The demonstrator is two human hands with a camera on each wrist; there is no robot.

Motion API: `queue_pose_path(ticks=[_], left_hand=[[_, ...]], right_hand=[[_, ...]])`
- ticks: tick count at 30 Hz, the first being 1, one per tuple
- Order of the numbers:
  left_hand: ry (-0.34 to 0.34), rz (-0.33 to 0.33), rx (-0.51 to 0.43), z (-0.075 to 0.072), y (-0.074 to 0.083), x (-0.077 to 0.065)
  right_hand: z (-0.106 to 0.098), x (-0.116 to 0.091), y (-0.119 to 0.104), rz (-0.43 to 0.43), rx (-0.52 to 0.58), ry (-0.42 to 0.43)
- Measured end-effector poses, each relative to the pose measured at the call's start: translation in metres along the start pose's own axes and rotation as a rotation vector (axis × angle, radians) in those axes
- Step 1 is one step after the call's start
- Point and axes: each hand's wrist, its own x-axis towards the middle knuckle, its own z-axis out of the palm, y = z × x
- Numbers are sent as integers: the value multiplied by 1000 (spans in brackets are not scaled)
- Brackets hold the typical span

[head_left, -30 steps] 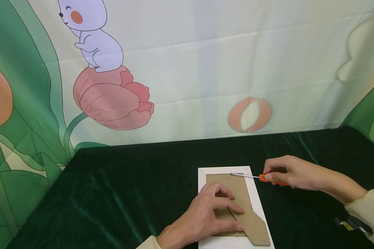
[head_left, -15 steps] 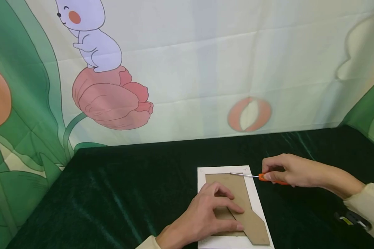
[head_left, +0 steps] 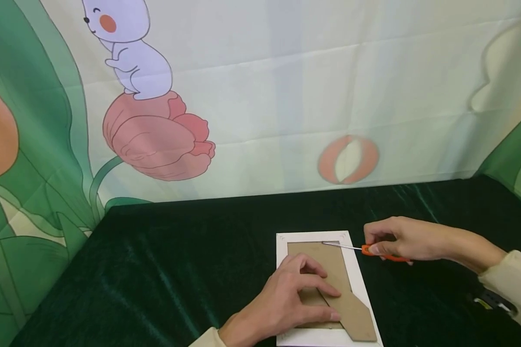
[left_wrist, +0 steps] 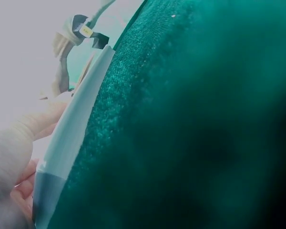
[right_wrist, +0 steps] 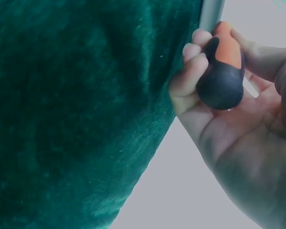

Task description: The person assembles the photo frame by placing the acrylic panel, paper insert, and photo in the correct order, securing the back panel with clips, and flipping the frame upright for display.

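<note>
A picture frame (head_left: 355, 274) with a white border lies face down on the table, its brown backing board (head_left: 332, 260) showing. An angled brown stand leg (head_left: 359, 320) reaches over the lower right of the border. My left hand (head_left: 282, 299) rests on the backing with fingers spread and slightly bent, covering part of it. To the right of the frame, my right hand (head_left: 417, 238) grips a screwdriver (head_left: 365, 250) by its orange handle. The metal shaft crosses the border, and its tip sits near the backing's top edge. In the right wrist view the handle's black end (right_wrist: 221, 88) shows inside the curled fingers.
Dark green velvet cloth (head_left: 156, 270) covers the table. Behind it hangs a pale curtain (head_left: 260, 120) printed with flowers and a white animal. A dark strapped device (head_left: 497, 303) sits under the right sleeve.
The screwdriver's handle end has tilted slightly, and its tip has shifted a little along the top edge of the backing. The left hand and the frame stay where they were.
</note>
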Motion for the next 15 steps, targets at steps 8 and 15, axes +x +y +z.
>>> queue_pose_path(ticks=[8,15], left_hand=[[-14,10,12,0,1,0],[5,5,-3,0,0,2]], right_hand=[[5,-4,3,6,0,18],[-1,1,-10,-17,-114,8]])
